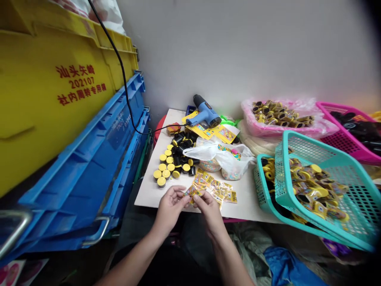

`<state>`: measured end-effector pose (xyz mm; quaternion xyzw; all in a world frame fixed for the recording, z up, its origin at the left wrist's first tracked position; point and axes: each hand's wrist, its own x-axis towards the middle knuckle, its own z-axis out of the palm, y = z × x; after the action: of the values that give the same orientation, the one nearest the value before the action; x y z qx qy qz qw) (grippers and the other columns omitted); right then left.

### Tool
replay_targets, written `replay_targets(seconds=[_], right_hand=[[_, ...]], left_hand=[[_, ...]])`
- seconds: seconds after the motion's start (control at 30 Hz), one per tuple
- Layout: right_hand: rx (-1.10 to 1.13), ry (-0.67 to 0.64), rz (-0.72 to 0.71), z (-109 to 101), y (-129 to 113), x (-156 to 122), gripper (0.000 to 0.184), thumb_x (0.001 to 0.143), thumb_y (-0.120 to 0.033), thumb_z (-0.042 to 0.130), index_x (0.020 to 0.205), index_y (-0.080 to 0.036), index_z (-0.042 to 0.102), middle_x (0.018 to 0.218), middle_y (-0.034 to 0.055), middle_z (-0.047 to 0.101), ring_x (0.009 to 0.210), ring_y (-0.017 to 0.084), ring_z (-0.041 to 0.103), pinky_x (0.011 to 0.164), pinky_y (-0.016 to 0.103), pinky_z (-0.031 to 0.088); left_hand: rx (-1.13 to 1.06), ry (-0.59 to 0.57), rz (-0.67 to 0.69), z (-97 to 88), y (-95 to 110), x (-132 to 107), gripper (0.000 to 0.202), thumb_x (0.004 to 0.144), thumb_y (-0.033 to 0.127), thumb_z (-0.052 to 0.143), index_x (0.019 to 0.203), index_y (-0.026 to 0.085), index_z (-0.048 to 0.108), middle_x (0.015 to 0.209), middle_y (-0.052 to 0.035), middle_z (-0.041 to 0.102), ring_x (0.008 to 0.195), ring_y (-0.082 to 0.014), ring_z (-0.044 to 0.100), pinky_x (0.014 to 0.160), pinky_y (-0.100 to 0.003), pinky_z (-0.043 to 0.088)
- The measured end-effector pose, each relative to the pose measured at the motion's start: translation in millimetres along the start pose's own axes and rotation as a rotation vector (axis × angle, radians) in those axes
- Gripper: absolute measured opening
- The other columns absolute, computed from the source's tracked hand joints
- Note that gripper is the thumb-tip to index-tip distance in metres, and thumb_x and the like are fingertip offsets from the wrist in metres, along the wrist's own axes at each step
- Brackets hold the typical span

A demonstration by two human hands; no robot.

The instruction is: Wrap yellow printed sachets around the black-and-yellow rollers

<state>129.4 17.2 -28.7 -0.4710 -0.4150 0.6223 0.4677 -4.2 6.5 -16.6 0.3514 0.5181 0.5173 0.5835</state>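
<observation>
My left hand [170, 205] and my right hand [210, 208] meet at the near edge of a white board [149, 192]. Together they pinch a small yellow printed label [192, 192] between their fingertips. Just beyond the fingers lies a loose spread of the same yellow labels [217, 188]. To the left of these stand several small black cylinders with yellow caps [171, 163]. A clear plastic bag [222, 157] with coloured bits lies in the middle of the board.
A blue heat gun [205, 113] with a black cord rests at the back. Stacked blue crates [89, 167] and a yellow crate [53, 79] stand on the left. Teal baskets [327, 159] of wrapped yellow items sit right, behind them a pink bag [282, 119] and pink basket [348, 119].
</observation>
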Motion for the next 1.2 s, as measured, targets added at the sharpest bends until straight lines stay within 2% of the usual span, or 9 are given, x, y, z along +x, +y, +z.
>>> replay_targets(seconds=[0.1, 0.2, 0.3, 0.43, 0.67, 0.77, 0.9, 1.07, 1.2], right_hand=[[0.038, 0.077, -0.06, 4, -1, -1, 0.019, 0.078, -0.038, 0.063, 0.077, -0.02, 0.058, 0.073, -0.0014, 0.059, 0.068, 0.013, 0.052, 0.067, 0.026, 0.042], [-0.203, -0.025, -0.118, 3, -5, -1, 0.016, 0.08, -0.035, 0.062, 0.082, -0.019, 0.061, 0.076, 0.0, 0.06, 0.071, 0.014, 0.053, 0.07, 0.027, 0.042], [-0.261, -0.092, -0.106, 3, -5, 1, 0.025, 0.08, -0.037, 0.061, 0.099, -0.021, 0.06, 0.082, 0.0008, 0.059, 0.073, 0.015, 0.053, 0.069, 0.027, 0.043], [-0.228, 0.025, -0.133, 7, 6, 2, 0.033, 0.081, -0.04, 0.06, 0.108, -0.022, 0.054, 0.087, 0.0017, 0.057, 0.078, 0.016, 0.054, 0.071, 0.029, 0.045], [-0.595, -0.068, -0.321, 12, 7, 16, 0.027, 0.091, -0.032, 0.044, 0.114, -0.021, 0.051, 0.076, 0.0005, 0.056, 0.07, 0.016, 0.054, 0.068, 0.03, 0.044], [-0.986, -0.026, -0.538, 21, 1, 44, 0.025, 0.09, -0.024, 0.044, 0.111, -0.021, 0.056, 0.094, 0.0079, 0.06, 0.088, 0.022, 0.053, 0.08, 0.036, 0.04], [-1.49, -0.152, -0.724, 29, 3, 83, 0.032, 0.088, -0.015, 0.047, 0.118, -0.024, 0.055, 0.109, 0.0103, 0.057, 0.098, 0.026, 0.046, 0.079, 0.037, 0.035], [-1.58, -0.18, -0.771, 21, 12, 93, 0.017, 0.09, -0.019, 0.046, 0.098, -0.019, 0.061, 0.103, 0.009, 0.059, 0.094, 0.024, 0.045, 0.077, 0.035, 0.031], [-1.522, -0.156, -0.783, 17, 14, 87, 0.02, 0.089, -0.016, 0.045, 0.104, -0.019, 0.059, 0.108, 0.009, 0.058, 0.095, 0.023, 0.044, 0.078, 0.034, 0.031]], left_hand=[[0.059, -0.049, 0.049, -1.0, 1, -7, 0.017, 0.071, 0.028, 0.066, 0.08, 0.017, 0.056, 0.078, -0.0005, 0.061, 0.074, -0.0143, 0.061, 0.067, -0.025, 0.048], [0.039, -0.023, 0.087, -6.2, 4, -5, 0.033, 0.07, 0.027, 0.069, 0.098, 0.019, 0.054, 0.082, 0.0002, 0.06, 0.079, -0.0148, 0.06, 0.068, -0.025, 0.049], [-0.007, -0.027, 0.029, -10.8, 6, -1, 0.031, 0.069, 0.028, 0.069, 0.094, 0.019, 0.054, 0.073, 0.003, 0.056, 0.071, -0.0138, 0.058, 0.063, -0.024, 0.049], [-0.053, -0.024, -0.045, -14.2, 5, -2, 0.021, 0.072, 0.03, 0.067, 0.082, 0.018, 0.053, 0.077, 0.0011, 0.057, 0.074, -0.0136, 0.058, 0.063, -0.024, 0.049], [0.013, -0.075, -0.058, -29.8, 3, 0, 0.048, 0.066, 0.02, 0.07, 0.111, 0.02, 0.054, 0.062, 0.0083, 0.051, 0.058, -0.0096, 0.057, 0.059, -0.023, 0.049], [0.071, 0.014, -0.064, -38.8, 7, 4, 0.034, 0.066, 0.025, 0.07, 0.098, 0.017, 0.065, 0.072, 0.0008, 0.064, 0.066, -0.0141, 0.063, 0.058, -0.024, 0.053], [0.163, 0.065, -0.103, -49.9, 14, 5, 0.023, 0.065, 0.03, 0.07, 0.082, 0.014, 0.072, 0.082, -0.0068, 0.073, 0.078, -0.0209, 0.068, 0.064, -0.029, 0.057], [0.156, 0.118, -0.093, -59.0, 17, 7, 0.015, 0.06, 0.022, 0.071, 0.072, 0.015, 0.066, 0.078, -0.0059, 0.074, 0.077, -0.0214, 0.07, 0.063, -0.028, 0.058], [0.149, 0.12, -0.085, -61.3, 16, 12, 0.018, 0.057, 0.022, 0.073, 0.072, 0.015, 0.067, 0.077, -0.0052, 0.074, 0.077, -0.0211, 0.07, 0.067, -0.029, 0.058]])
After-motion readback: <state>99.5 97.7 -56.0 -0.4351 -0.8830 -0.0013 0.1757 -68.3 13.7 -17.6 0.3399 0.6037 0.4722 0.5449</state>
